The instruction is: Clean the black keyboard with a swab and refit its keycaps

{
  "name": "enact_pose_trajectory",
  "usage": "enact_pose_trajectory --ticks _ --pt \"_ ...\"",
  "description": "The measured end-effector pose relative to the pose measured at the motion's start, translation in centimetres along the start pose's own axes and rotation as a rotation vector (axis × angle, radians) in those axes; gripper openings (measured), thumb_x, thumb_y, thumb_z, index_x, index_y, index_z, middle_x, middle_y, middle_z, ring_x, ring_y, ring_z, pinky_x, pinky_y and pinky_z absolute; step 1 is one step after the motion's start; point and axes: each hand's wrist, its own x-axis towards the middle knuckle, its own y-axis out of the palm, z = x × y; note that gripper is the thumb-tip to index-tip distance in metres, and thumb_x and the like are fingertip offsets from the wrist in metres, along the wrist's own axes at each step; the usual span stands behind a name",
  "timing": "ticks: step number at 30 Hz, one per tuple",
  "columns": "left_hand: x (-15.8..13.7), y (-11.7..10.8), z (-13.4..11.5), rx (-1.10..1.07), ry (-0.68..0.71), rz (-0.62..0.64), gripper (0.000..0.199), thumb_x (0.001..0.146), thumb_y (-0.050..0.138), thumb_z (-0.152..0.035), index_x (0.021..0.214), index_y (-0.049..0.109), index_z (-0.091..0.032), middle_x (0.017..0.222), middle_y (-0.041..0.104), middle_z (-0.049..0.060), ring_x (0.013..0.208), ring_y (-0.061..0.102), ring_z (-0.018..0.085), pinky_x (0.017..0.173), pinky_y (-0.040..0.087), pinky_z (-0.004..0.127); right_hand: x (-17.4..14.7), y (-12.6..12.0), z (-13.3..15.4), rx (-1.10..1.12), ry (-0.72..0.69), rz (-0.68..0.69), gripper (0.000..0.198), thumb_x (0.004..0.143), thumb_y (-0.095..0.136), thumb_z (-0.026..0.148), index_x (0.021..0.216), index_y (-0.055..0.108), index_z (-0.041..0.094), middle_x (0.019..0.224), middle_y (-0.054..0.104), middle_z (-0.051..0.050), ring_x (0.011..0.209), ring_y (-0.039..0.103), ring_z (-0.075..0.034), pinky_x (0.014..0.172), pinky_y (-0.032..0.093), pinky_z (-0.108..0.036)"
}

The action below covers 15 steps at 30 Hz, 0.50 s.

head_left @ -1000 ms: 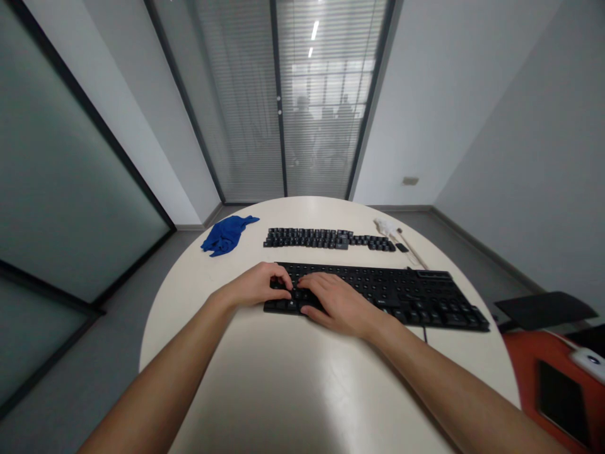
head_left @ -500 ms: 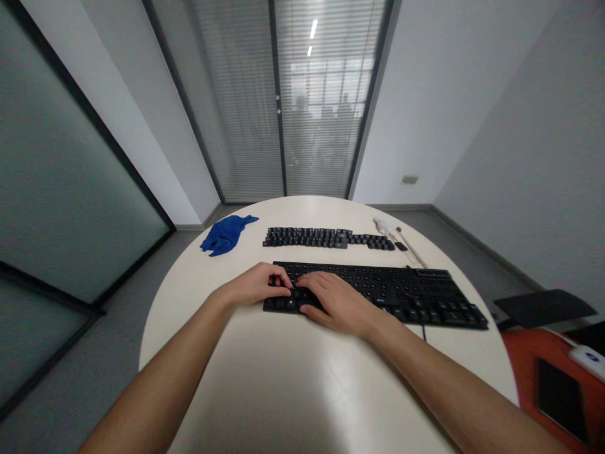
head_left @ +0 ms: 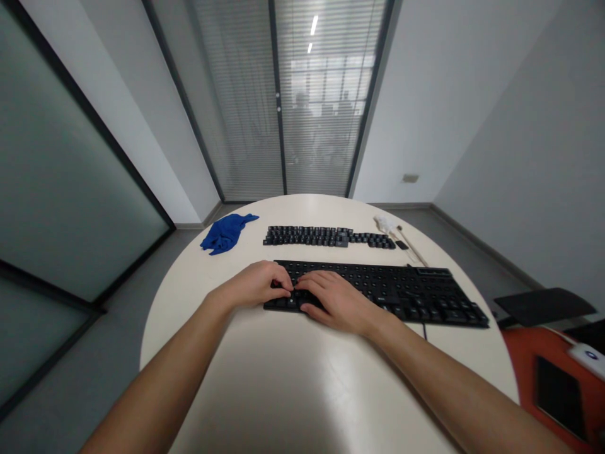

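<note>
A black keyboard (head_left: 373, 284) lies across the table in front of me. Much of its upper part and middle shows bare key sockets, while keycaps sit along its front left and right end. At the left end, my left hand (head_left: 259, 284) has thumb and forefinger brought together in a pinch against the keys; whatever is between the tips is too small to make out. My right hand (head_left: 333, 299) rests over the keyboard just beside it, fingers stretched toward the left fingertips and thumb apart at the front edge. Beyond the keyboard, loose black keycaps (head_left: 305, 236) stand in rows.
A crumpled blue cloth (head_left: 227, 233) lies at the back left of the round white table (head_left: 283, 384). A white fluffy brush (head_left: 385, 224), a thin stick (head_left: 412, 246) and a small black piece (head_left: 401, 244) lie back right. A phone (head_left: 560, 394) rests on an orange seat at right.
My left fingers have closed a little tighter and shifted slightly at the keys. The right hand stays in nearly the same place, and the keyboard and loose keycaps look unmoved.
</note>
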Motion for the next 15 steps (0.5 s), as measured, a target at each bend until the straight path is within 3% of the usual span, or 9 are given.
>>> enact_pose_trajectory --ticks 5,15 --pt "-0.07 -0.11 -0.43 0.001 0.007 0.011 0.014 0.089 0.065 -0.019 0.087 0.078 -0.019 0.097 0.077 0.004 0.089 0.068 0.017 0.082 0.048 0.024 0.09 0.04 0.04 -0.011 -0.052 -0.008 0.026 0.099 0.057 0.03 0.123 0.063 0.022 0.127 0.067 -0.009 0.12 0.058 -0.025 0.106 0.043 -0.045" --pt "0.0 0.15 -0.63 0.087 -0.114 0.003 0.01 0.083 0.067 -0.015 0.087 0.076 -0.02 0.088 0.073 0.001 0.074 0.063 0.014 0.065 0.042 0.021 0.27 -0.02 0.18 -0.006 -0.049 0.01 0.026 0.099 0.058 0.031 0.122 0.064 0.021 0.123 0.068 -0.009 0.117 0.059 -0.024 0.104 0.044 -0.043"
